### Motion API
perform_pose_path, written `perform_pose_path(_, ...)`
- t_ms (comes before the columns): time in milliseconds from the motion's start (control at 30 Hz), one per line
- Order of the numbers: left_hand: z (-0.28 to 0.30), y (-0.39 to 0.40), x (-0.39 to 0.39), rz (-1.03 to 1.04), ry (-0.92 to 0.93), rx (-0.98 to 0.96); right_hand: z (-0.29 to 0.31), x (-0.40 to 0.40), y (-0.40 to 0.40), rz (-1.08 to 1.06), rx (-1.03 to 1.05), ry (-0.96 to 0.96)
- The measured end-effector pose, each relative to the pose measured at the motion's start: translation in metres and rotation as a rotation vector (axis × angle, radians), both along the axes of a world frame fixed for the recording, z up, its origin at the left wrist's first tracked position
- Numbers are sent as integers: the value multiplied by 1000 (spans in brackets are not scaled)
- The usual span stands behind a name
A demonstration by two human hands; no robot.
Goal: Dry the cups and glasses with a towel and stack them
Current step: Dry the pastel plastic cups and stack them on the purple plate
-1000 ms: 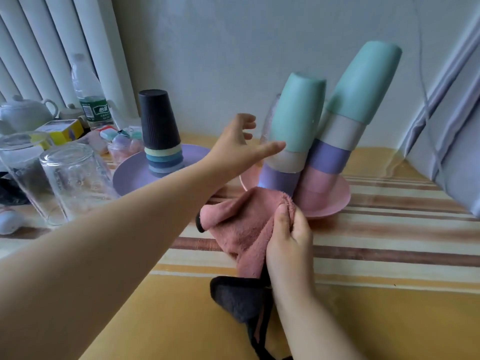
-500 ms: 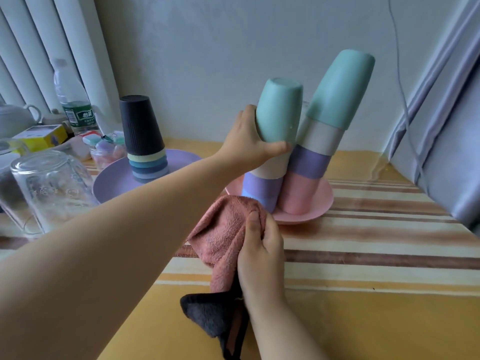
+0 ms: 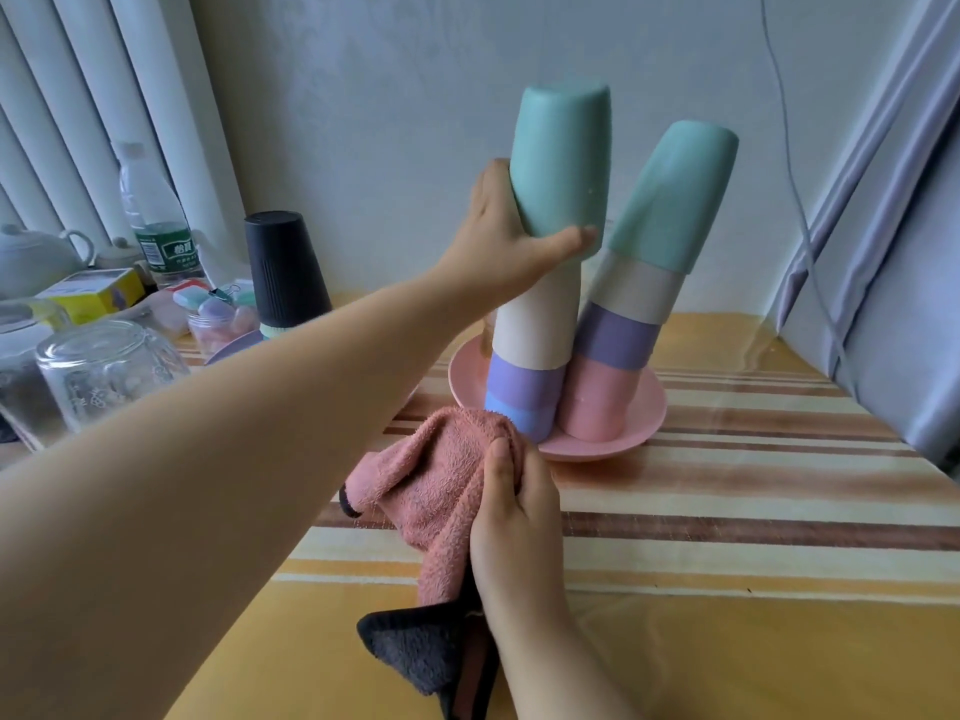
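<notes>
Cups stand upside down in two stacks on a pink plate, which serves here as the landmark. The left hand grips a teal cup above the plate, thumb across its front near the rim and fingers curled behind it. That cup is partly lifted off the stack under it, still overlapping the top of a cream cup; below the cream cup come a purple cup and a blue cup, the lowest resting on the plate's near left part. The second stack stands just beside it on the plate's right part, tilted to the right, with teal on top, then cream, purple and pink.

The right hand is closed around a pink towel just in front of the plate, thumb pressed on the bunched cloth, whose upper fold touches the blue cup's base. A dark grey corner of the towel hangs lower over the yellow striped bench.

Left of the plate, a black cup sits upside down on a smaller stack, partly hidden by the forearm. Farther left are upturned clear glasses, a yellow box, a water bottle and a white teapot.
</notes>
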State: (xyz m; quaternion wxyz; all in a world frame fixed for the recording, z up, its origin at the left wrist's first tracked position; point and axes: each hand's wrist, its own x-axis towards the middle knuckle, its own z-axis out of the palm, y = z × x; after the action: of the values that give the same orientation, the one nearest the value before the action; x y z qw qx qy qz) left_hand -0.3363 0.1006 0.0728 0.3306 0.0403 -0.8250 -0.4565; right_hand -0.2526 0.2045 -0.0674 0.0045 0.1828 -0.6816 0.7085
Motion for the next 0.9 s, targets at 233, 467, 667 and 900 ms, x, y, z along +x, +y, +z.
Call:
perform_pose_path(233, 29, -14, 54, 63, 2, -84, 1, -1, -1, -16, 20, 0)
perform_pose_path(467, -59, -29, 167, 82, -165, 274, -1, -4, -3, -44, -42, -83)
perform_pose_path(667, -125, -17, 193, 132, -196, 530, 14, 20, -4, 66, -88, 211)
perform_pose_path(900, -136, -17, 197, -121, -193, 447, 5, 30, -17, 252, 87, 406)
